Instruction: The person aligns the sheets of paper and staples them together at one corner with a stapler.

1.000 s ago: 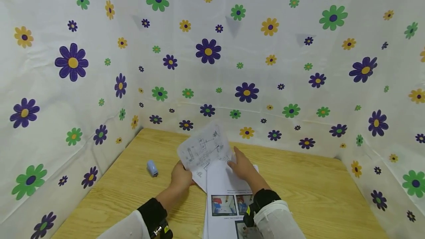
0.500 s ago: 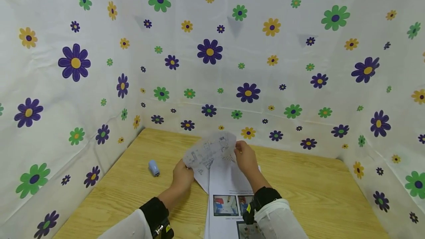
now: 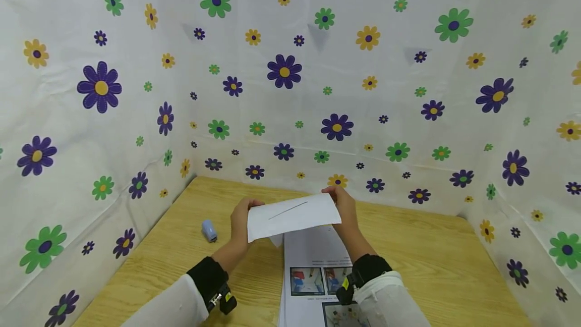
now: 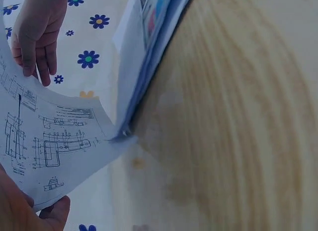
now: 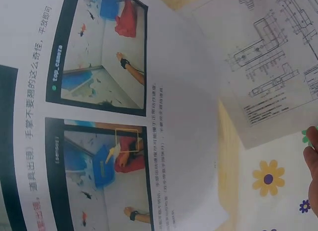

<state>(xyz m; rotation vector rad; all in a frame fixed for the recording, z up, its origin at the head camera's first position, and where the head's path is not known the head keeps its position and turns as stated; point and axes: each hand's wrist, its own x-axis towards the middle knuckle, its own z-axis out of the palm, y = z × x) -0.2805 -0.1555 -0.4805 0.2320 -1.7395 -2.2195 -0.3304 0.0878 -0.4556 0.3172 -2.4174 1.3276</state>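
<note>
A white sheet of paper [image 3: 295,214] is held up between two hands over the middle of the bench [image 3: 431,261]. The left hand [image 3: 240,221] grips its left edge, the fingers curled round behind it; in the left wrist view, the thumb and fingers close on the paper. The right hand [image 3: 347,211] holds the opposite edge, thumb and fingers pinching near its upper corner, with some fingertips hidden behind the sheet. The sheet bends, its plain side toward the head camera and marked by a thin slanting dark line; the other side, seen from the wrists, carries black line drawings and small print.

Below and nearer the person lies a stack of pages [image 3: 310,251], the top one printed with text and colour photos [image 3: 306,280]. In the left wrist view, a corner of the sheet meets the end of the stack. A small blue object [image 3: 209,231] rests on the bench to the left, apart from the paper. Black bands [image 3: 209,284] circle both wrists above white sleeves [image 3: 168,302], and a white flowered cloth [image 3: 386,79] hangs round the bench on three sides.
</note>
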